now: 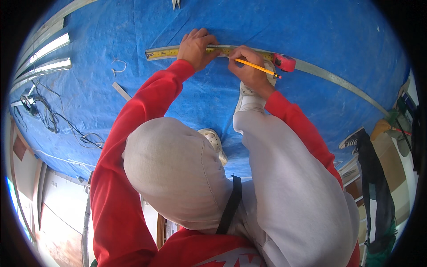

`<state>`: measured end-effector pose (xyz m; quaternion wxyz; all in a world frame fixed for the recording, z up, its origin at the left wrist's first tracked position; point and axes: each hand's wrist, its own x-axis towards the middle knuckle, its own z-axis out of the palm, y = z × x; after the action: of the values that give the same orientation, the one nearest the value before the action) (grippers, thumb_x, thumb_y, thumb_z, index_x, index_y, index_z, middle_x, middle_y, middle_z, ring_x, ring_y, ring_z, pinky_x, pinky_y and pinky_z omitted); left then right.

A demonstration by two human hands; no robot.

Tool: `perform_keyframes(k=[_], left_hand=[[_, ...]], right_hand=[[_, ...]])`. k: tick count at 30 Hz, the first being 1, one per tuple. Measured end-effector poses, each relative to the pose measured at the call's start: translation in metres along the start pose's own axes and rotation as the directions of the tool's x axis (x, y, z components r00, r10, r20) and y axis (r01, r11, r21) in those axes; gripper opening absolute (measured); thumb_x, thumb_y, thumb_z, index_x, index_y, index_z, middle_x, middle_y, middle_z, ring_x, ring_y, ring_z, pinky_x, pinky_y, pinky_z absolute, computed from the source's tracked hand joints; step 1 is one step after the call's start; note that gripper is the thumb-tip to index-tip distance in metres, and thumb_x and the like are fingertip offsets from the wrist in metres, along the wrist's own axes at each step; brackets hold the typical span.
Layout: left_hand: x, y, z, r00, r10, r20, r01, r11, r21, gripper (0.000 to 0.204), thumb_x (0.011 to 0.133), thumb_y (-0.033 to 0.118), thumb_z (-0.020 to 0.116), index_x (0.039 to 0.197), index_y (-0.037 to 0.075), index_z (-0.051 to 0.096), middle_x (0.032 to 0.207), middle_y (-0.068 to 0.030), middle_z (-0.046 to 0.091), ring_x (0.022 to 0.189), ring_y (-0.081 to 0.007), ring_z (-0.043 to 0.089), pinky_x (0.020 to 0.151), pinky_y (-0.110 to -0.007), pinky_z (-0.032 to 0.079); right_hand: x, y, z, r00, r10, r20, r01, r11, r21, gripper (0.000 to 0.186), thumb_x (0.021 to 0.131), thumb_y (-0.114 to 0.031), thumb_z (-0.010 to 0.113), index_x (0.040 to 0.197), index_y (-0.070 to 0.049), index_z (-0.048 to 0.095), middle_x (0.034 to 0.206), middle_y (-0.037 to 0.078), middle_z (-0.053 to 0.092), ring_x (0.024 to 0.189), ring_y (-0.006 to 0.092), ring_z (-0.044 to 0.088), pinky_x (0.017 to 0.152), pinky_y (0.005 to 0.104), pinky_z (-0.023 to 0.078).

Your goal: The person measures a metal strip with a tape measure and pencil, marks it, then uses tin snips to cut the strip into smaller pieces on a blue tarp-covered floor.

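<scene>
Under the left hand (195, 50), the yellow tape (162, 54) is held along the metal strip (333, 79); in the right hand (252, 77), just beside, the pencil (258, 68) is pinched. If the left grip is loosened, the tape could be shifted and a pencil line misplaced.

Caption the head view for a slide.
Left hand on a tape measure along a metal strip, right hand holding a pencil, over blue sheeting.

Tape (162, 54) along strip (338, 80), strip on tarp (311, 26); case (284, 62) at tape's 3 o'clock end; cables (50, 118) 8 o'clock from tape.
</scene>
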<state>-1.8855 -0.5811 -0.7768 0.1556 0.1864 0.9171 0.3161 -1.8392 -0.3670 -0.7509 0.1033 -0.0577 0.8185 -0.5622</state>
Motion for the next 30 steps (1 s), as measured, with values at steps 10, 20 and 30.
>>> perform_keyframes(k=[10, 20, 30], left_hand=[[0.0, 0.001, 0.0, 1.0, 0.005, -0.009, -0.005, 1.0, 0.005, 0.021, 0.08, 0.027, 0.084, 0.096, 0.016, 0.075, 0.099, -0.0013, 0.063, 0.101, -0.0273, 0.06, 0.091, -0.043, 0.049], [0.0, 0.001, 0.0, 1.0, -0.007, -0.011, 0.007, 1.0, 0.007, 0.022, 0.079, 0.027, 0.085, 0.095, 0.016, 0.075, 0.098, -0.0012, 0.064, 0.1, -0.0275, 0.06, 0.09, -0.043, 0.049], [0.0, 0.001, 0.004, 0.999, -0.025, -0.044, 0.024, 1.0, -0.009, 0.023, 0.078, 0.029, 0.086, 0.093, 0.016, 0.075, 0.096, -0.002, 0.064, 0.1, -0.028, 0.06, 0.09, -0.044, 0.049]], right_hand=[[0.0, 0.0, 0.001, 0.999, -0.022, -0.036, 0.022, 1.0, -0.018, 0.015, 0.079, 0.005, 0.074, 0.087, -0.001, 0.064, 0.093, 0.009, 0.071, 0.084, 0.021, 0.07, 0.075, 0.0318, 0.055], [0.001, 0.002, -0.001, 0.999, 0.003, 0.045, -0.002, 1.0, -0.014, 0.013, 0.079, 0.005, 0.073, 0.085, -0.001, 0.063, 0.093, 0.01, 0.071, 0.083, 0.0213, 0.069, 0.074, 0.0317, 0.055], [-0.011, -0.026, -0.025, 0.948, 0.315, -0.04, -0.297, 0.925, 0.239, 0.018, 0.093, 0.002, 0.056, 0.102, 0.004, 0.071, 0.098, 0.01, 0.072, 0.097, 0.0193, 0.069, 0.082, 0.0299, 0.054]])
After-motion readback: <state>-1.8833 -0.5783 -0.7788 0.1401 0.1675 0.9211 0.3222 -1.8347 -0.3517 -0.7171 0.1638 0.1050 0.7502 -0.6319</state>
